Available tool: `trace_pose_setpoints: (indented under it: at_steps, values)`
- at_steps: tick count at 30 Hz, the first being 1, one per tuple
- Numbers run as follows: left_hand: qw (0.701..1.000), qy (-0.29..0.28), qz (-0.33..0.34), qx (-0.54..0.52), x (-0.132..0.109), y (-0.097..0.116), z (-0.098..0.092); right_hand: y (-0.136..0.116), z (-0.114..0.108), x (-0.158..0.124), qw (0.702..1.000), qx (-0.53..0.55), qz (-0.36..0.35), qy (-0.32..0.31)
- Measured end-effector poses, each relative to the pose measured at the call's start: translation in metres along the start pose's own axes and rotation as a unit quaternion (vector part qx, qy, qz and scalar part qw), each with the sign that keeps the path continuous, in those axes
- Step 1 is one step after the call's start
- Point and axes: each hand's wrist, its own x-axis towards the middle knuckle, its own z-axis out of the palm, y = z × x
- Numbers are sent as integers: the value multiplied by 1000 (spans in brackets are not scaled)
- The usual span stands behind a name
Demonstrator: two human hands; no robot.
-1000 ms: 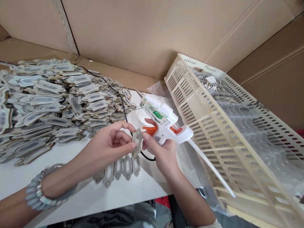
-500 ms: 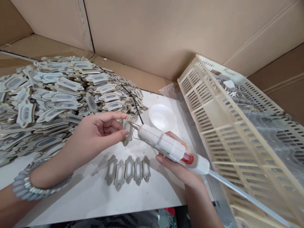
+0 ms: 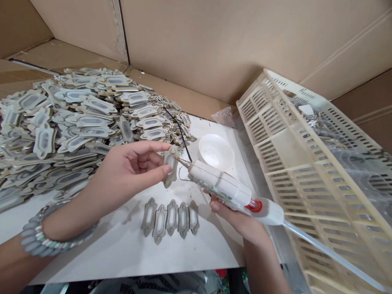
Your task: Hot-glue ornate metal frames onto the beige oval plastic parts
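Between thumb and forefinger, my left hand (image 3: 137, 165) pinches a small grey frame-shaped plate (image 3: 170, 167) with a long oval middle, holding it upright above the table. My right hand (image 3: 235, 212) is wrapped round a white hot glue gun (image 3: 223, 183), with a clear glue stick (image 3: 330, 249) coming out of its back end. The gun's metal nozzle points left, its tip at the upper part of the plate; whether it touches I cannot tell. Below the hands, several like plates (image 3: 172, 216) lie side by side in a row on the white table (image 3: 122, 257).
A large heap of similar plates (image 3: 88, 108) covers the left and back. A white bowl (image 3: 216, 151) and a small clear plastic bag (image 3: 223, 116) are behind the gun. On the right stands a cream slatted crate (image 3: 288, 163) with plastic-wrapped parts. Cardboard walls (image 3: 196, 45) enclose the back.
The whole view has shifted, so things appear slightly further right. The nozzle tip has moved a little down from the plate's top end. Both hands keep their holds.
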Motion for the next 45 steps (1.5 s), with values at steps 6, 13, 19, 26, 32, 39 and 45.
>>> trace_pose_setpoints:
  at_steps: [6,13,19,26,32,39,45]
  values:
    - [1000,-2,-3,-13,0,3,2,-2,2,1,1000,4,-9,-5]
    - [1000,4,11,-26,0,4,2,-2,2,1,1000,8,-13,-12]
    - [1000,-2,14,-27,0,3,1,-1,1,0,1000,16,3,-3]
    - [1000,4,12,-24,-1,3,2,2,1,-1,1000,11,-1,-5]
    - [1000,-4,22,-19,0,1,1,4,1,-3,1000,5,8,-2]
    - [1000,-5,30,4,-2,3,0,0,0,-1,1000,21,7,-6]
    - [997,14,61,54,-5,1,0,-2,0,1,999,42,30,-5]
